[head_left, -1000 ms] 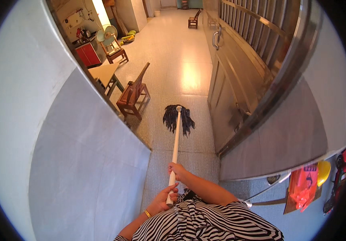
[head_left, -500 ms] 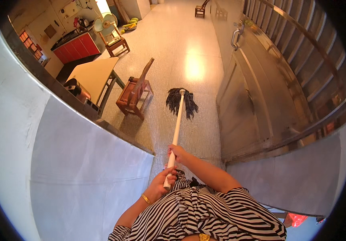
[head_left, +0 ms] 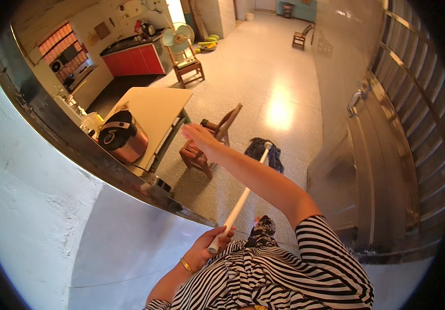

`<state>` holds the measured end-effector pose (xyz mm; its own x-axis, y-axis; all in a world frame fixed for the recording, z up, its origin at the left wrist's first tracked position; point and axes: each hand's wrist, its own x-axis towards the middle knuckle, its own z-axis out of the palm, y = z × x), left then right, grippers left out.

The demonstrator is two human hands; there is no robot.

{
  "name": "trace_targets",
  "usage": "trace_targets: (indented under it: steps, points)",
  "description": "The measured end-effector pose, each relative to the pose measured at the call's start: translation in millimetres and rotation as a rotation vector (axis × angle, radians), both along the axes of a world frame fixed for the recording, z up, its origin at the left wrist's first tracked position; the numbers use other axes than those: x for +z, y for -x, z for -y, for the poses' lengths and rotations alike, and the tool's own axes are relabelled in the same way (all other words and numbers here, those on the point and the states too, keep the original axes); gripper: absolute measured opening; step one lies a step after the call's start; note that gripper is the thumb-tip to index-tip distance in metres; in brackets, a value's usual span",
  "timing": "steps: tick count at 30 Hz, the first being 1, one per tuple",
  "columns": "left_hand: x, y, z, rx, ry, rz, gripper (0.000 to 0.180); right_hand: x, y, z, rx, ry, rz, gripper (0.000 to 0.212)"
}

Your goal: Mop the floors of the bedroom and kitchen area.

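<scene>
A mop with a long white handle [head_left: 237, 208] slants away from me. Its dark, stringy head [head_left: 256, 149] rests on the floor, partly hidden behind my right forearm. Low down, my left hand [head_left: 211, 248] wraps round the handle near its end, a gold bracelet on the wrist. My right hand [head_left: 199, 137] is off the mop and stretched out to the left, fingers extended and slightly blurred, with nothing in it. It appears in front of the wooden chair [head_left: 197, 161] and covers part of it; whether it touches the chair I cannot tell.
A pale table [head_left: 152, 101] at left holds a copper-coloured cooker [head_left: 132, 144]. Further off stand a fan [head_left: 179, 40] on a wooden chair, red cabinets [head_left: 134, 61] and a small chair [head_left: 300, 39]. A metal door [head_left: 357, 170] flanks the right, a doorway wall [head_left: 124, 227] the left.
My right hand has let go of the mop handle and swung up and left toward the chair. My left hand keeps its hold. The view has shifted, showing more of the room.
</scene>
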<state>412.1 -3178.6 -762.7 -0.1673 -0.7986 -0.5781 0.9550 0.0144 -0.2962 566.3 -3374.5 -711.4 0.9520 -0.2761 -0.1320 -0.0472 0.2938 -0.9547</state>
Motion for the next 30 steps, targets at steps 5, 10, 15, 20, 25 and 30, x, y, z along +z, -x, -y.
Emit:
trace_targets:
  steps: [5, 10, 15, 20, 25, 30]
  points:
    - [19.9, -30.4, -13.7, 0.239, 0.029, 0.316, 0.034, 82.7, -103.2, -27.0, 0.351, -0.167, 0.215, 0.033]
    - [18.4, -35.5, -24.8, 0.371, 0.053, 0.308, 0.038, 140.8, -159.7, -72.4, 0.559, -0.348, 0.384, 0.051]
    - [11.3, -37.4, -28.1, 0.48, 0.035, 0.274, 0.04, 185.2, -164.8, -128.9, 0.731, -0.34, 0.492, 0.056]
    - [19.3, -34.2, -21.7, 0.532, 0.041, 0.215, 0.039, 186.2, -165.7, -155.9, 0.915, -0.309, 0.444, 0.067]
    - [20.5, -34.0, -13.4, 0.49, -0.036, 0.273, 0.036, 177.1, -164.3, -139.1, 0.962, -0.184, 0.471, 0.07]
    - [25.4, -40.9, -5.6, 0.397, -0.063, 0.32, 0.036, 194.7, -107.0, -116.6, 0.88, -0.207, 0.098, 0.076]
